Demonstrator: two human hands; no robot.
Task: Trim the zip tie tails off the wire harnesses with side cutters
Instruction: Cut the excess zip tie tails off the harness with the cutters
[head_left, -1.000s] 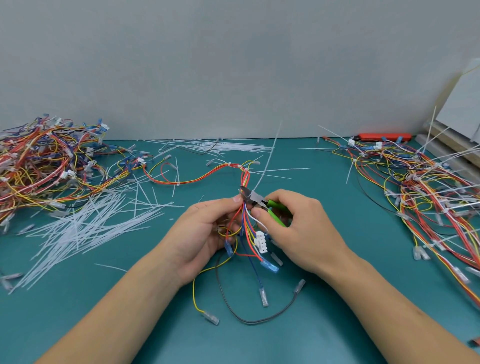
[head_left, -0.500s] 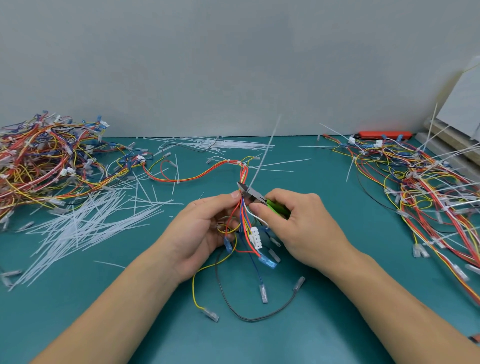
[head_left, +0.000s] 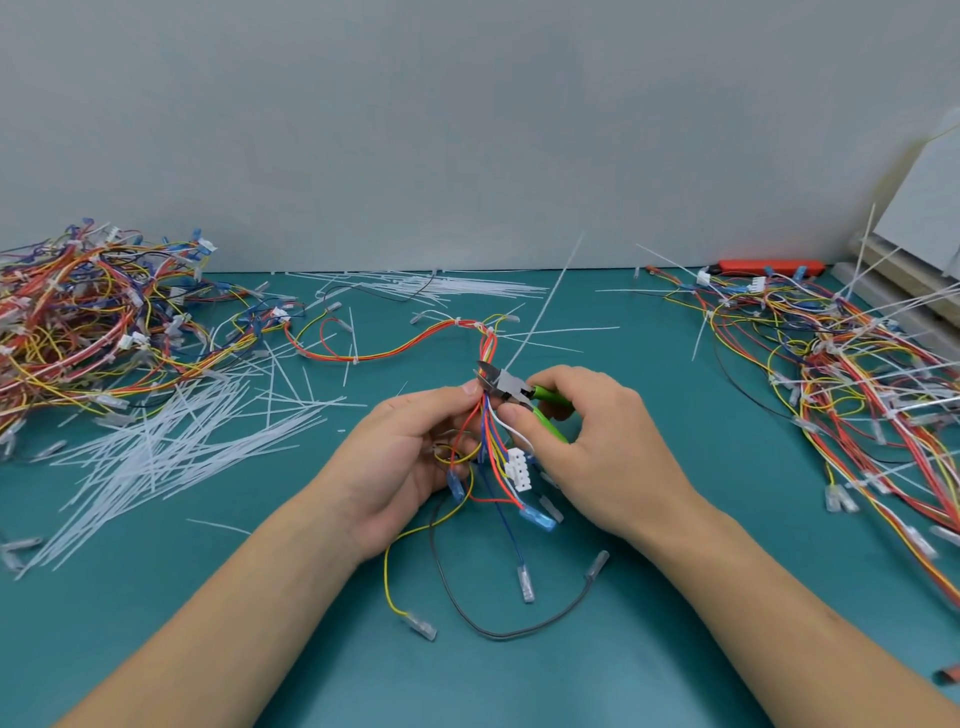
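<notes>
R hand (head_left: 597, 441) is curled round the green handles of the side cutters (head_left: 511, 388), thumb on the near handle, fingers over the far one; the cutter's metal nose points left and sits at the wire bundle, blades look nearly closed, can't tell if they bite on the tie; L hand (head_left: 410, 457) pinches the wire harness (head_left: 485, 358) just below the cutter nose, thumb and forefinger round the bundle, other fingers cupped under the loose wires; a long white zip tie tail (head_left: 545, 301) stands up and to the right from that spot; below the hands hang a white connector (head_left: 519, 470), blue terminals and clear-sleeved ends on yellow, blue and grey leads, lying near the front-middle of the worktop (head_left: 675, 649); the harness runs back and then left across the mid worktop; cut tails (head_left: 171, 441) lie scattered left of centre, more along the back edge; a heap of harnesses (head_left: 88, 322) fills the back left corner; another heap w/ tails sticking out (head_left: 857, 384) covers the right side; a red tool (head_left: 769, 267) lies at the back edge, right.
</notes>
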